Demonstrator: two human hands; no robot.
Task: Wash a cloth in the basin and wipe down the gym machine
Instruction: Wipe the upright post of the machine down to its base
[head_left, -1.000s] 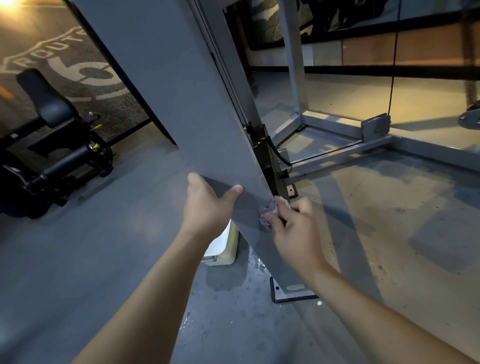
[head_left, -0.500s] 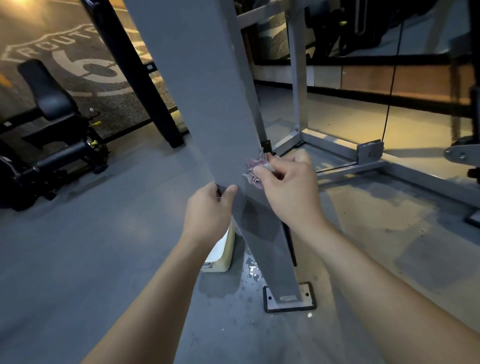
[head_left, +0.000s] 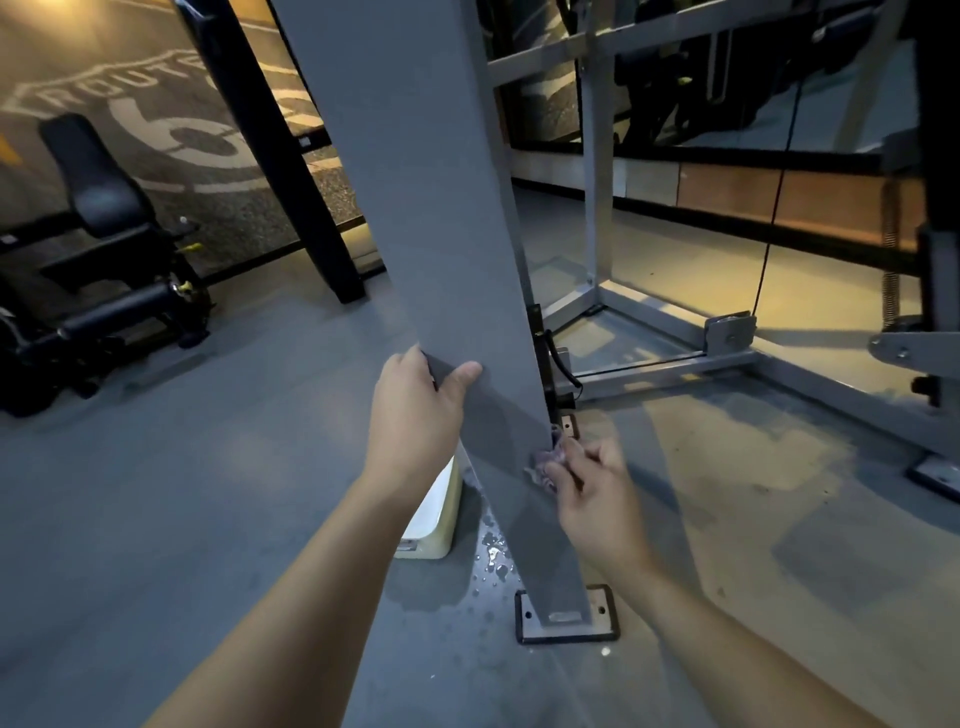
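Note:
A wide grey upright post of the gym machine (head_left: 426, 218) slants down to a bolted foot plate (head_left: 567, 621). My left hand (head_left: 415, 415) grips the post's left edge, thumb on its front face. My right hand (head_left: 592, 493) pinches a small crumpled pinkish cloth (head_left: 549, 462) and presses it against the post's right edge, low down. A pale basin (head_left: 434, 519) stands on the floor behind the post, mostly hidden by it and my left arm.
Water drops (head_left: 491, 556) lie on the grey floor beside the foot plate. A black bench machine (head_left: 98, 260) stands at the left. The grey machine frame (head_left: 675, 332) and a cable (head_left: 774, 208) run to the right. A black slanted beam (head_left: 280, 156) stands behind.
My right hand with the cloth has slid down the post's right edge from beside my left hand to a point below it. My left hand keeps its grip on the left edge.

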